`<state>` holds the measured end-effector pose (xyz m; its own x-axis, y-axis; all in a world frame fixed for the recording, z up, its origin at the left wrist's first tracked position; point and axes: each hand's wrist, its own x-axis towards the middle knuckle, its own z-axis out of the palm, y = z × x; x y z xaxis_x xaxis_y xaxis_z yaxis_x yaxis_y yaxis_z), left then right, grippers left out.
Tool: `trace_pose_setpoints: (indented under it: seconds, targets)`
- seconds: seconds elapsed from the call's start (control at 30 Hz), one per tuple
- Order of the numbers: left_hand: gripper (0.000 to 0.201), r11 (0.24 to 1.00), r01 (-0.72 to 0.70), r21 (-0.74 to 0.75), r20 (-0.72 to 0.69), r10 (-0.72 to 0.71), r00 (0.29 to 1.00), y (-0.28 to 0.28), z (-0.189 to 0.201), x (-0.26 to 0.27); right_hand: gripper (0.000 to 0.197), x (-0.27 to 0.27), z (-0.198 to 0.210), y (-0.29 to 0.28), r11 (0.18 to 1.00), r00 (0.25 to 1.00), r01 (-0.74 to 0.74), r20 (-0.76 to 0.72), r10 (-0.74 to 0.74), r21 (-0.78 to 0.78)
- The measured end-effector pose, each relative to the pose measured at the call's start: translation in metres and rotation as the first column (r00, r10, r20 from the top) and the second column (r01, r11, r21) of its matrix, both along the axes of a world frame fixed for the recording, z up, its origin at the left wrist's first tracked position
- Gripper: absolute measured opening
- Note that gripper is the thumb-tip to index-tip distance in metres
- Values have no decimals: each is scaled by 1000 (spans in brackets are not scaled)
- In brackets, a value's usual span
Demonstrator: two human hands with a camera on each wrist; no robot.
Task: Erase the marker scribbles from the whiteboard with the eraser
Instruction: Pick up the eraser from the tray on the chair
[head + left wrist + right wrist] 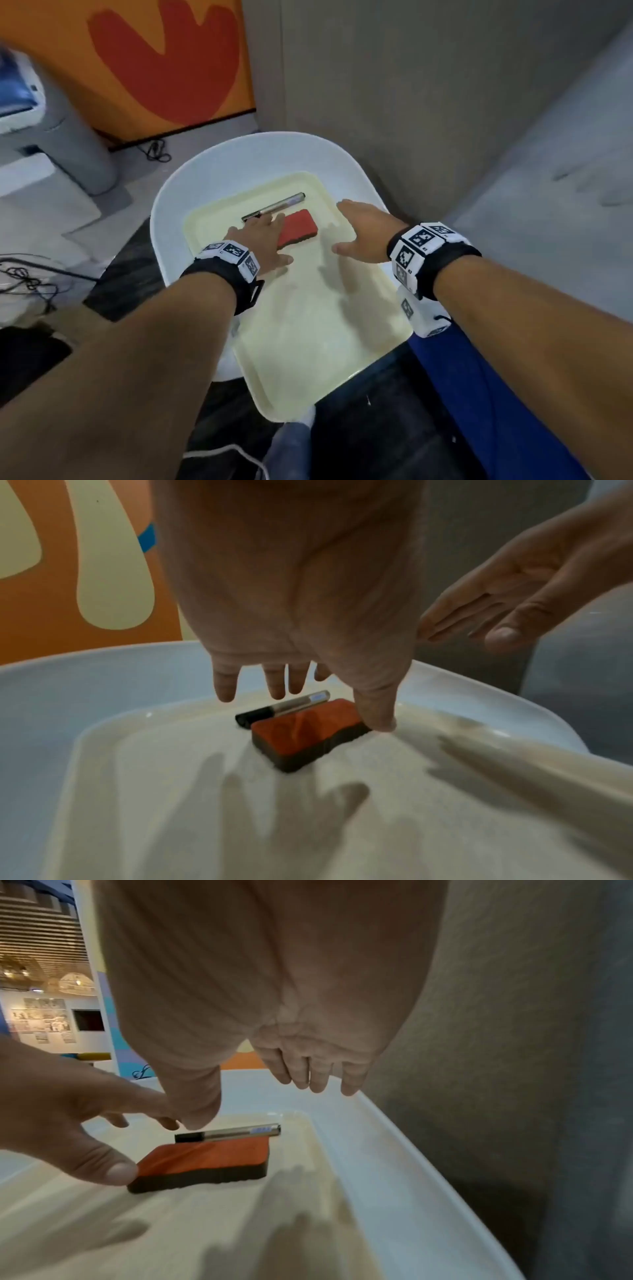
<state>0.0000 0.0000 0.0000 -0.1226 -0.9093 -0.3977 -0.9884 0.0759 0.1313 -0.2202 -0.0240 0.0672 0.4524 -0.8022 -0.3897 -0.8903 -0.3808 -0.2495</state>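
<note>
Head view shows the cream whiteboard (308, 325) lying on a white table (171, 205). On its far end sit the red eraser (301, 229) and, just behind it, a marker (274, 207). The left hand (265, 240) hovers over the eraser with fingers spread and straight, holding nothing. The right hand (366, 233) hangs above the board's right side, also flat with fingers apart. No scribbles can be made out on the board.
</note>
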Motion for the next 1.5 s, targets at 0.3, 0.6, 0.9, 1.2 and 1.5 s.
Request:
trace_pose_setpoints:
  seconds: [0.3,0.6,0.9,1.2,1.5]
  targets:
    - [67,997,-35,-76,36,37,999,-11,-30,14,36,47,-48,-36,993,996,-58,76,50,100]
    - [52,999,-13,-42,-36,11,999,-30,-35,17,32,64,-80,-63,991,992,-127,6,127,34]
    - [57,1000,9,-26,-191,-13,982,-58,-10,8,43,56,-63,-76,992,992,-121,22,122,-40]
    - [48,948,185,-260,-277,-257,926,-96,79,-53,45,-6,39,-79,945,994,-103,-71,85,-311]
    - [66,761,303,-573,-242,-510,825,-92,190,-141,42,-101,164,-40,777,979,-97,-202,-39,-622]
